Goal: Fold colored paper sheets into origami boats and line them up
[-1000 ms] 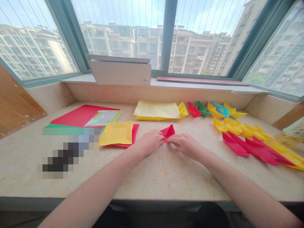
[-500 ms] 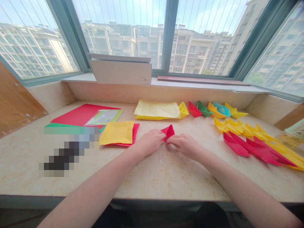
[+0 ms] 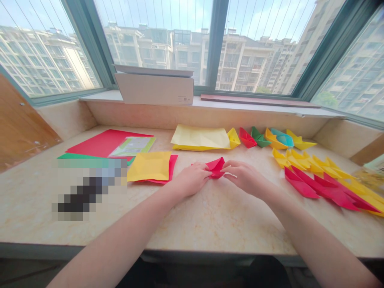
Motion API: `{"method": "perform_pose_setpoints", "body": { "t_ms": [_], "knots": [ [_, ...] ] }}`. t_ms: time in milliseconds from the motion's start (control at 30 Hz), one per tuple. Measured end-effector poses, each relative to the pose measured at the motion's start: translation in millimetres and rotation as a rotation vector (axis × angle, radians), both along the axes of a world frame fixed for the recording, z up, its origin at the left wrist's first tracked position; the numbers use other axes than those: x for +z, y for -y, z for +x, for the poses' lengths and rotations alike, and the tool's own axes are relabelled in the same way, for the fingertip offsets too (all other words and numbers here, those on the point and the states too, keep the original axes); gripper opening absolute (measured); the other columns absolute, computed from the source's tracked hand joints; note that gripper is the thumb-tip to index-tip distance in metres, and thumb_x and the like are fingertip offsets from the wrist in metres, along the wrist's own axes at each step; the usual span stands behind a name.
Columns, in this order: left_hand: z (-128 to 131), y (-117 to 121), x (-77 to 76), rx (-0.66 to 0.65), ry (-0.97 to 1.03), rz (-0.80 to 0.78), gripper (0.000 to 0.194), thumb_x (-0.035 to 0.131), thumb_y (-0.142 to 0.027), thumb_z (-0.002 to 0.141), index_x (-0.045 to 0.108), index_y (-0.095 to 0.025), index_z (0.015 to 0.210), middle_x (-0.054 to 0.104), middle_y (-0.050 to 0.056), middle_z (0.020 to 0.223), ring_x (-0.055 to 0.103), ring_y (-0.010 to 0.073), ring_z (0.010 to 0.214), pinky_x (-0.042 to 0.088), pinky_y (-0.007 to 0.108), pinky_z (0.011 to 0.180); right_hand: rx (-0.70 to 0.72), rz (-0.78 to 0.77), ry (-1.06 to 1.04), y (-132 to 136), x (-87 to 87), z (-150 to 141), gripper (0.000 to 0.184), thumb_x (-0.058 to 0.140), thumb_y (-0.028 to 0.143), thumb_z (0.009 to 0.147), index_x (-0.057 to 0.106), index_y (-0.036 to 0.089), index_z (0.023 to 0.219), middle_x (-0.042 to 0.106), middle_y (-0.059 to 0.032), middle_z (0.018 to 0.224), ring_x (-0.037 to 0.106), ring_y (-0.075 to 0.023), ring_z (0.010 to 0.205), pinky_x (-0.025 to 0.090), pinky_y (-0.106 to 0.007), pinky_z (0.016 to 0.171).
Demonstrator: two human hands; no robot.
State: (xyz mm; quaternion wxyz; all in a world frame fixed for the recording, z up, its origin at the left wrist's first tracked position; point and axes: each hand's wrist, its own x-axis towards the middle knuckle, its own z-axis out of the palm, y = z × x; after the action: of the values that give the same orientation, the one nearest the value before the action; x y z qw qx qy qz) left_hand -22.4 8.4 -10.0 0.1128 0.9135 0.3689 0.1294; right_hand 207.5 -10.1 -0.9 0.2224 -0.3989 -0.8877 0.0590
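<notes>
A small red folded paper lies on the counter in front of me, part of it raised to a point. My left hand is closed on its left side, with the fingertips pressing on it. At the paper's right edge is my right hand, thumb and fingers apart; whether the fingertips touch the paper I cannot tell. To the left of my left hand lies a stack of yellow and red paper squares.
Red paper boats and yellow paper boats line the right side. More coloured boats stand at the back beside pale yellow sheets. Red sheets lie back left. A white box is on the sill.
My right hand has pulled slightly right and up, and its fingers have spread apart. The red paper shows more of its surface. My left hand stays on it.
</notes>
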Motion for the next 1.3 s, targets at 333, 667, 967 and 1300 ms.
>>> {"method": "perform_pose_setpoints", "body": {
  "t_ms": [333, 667, 967, 1300],
  "knots": [
    [0.7, 0.6, 0.6, -0.005, 0.031, -0.011, 0.033, 0.042, -0.031, 0.097, 0.071, -0.026, 0.111, 0.066, 0.005, 0.123, 0.055, 0.0261, 0.117, 0.042, 0.04, 0.102, 0.032, 0.035, 0.009, -4.2, -10.3, 2.0, 0.015, 0.064, 0.017, 0.087, 0.074, 0.026, 0.094, 0.062, -0.0063, 0.113, 0.064, -0.0207, 0.099, 0.054, -0.035, 0.087],
    [1.4, -1.0, -4.1, 0.015, -0.053, 0.073, 0.034, 0.04, -0.025, 0.096, 0.071, -0.021, 0.11, 0.066, 0.009, 0.119, 0.057, 0.0275, 0.111, 0.048, 0.041, 0.095, -0.105, 0.036, 0.024, -9.1, -22.3, -1.6, 0.025, 0.063, 0.013, 0.083, 0.074, 0.027, 0.101, 0.053, -0.0096, 0.129, 0.058, -0.0279, 0.113, 0.046, -0.051, 0.1],
    [0.4, -2.9, -7.7, -0.001, -0.029, 0.074, 0.036, 0.04, -0.025, 0.097, 0.067, -0.025, 0.121, 0.065, 0.007, 0.123, 0.056, 0.0267, 0.115, 0.047, 0.041, 0.097, -0.091, -0.032, -0.064, -12.4, -28.3, -1.1, 0.025, 0.06, 0.017, 0.089, 0.072, 0.029, 0.107, 0.053, -0.0087, 0.132, 0.053, -0.0272, 0.123, 0.042, -0.05, 0.104],
    [-0.1, -1.5, -7.1, 0.001, -0.013, 0.072, 0.034, 0.041, -0.027, 0.097, 0.069, -0.025, 0.117, 0.065, 0.007, 0.123, 0.056, 0.0269, 0.117, 0.046, 0.042, 0.1, -0.12, 0.027, 0.065, -5.7, -19.1, -1.1, 0.023, 0.065, 0.02, 0.088, 0.075, 0.035, 0.102, 0.042, -0.0075, 0.148, 0.038, -0.0314, 0.138, 0.031, -0.057, 0.109]
  ]
}}
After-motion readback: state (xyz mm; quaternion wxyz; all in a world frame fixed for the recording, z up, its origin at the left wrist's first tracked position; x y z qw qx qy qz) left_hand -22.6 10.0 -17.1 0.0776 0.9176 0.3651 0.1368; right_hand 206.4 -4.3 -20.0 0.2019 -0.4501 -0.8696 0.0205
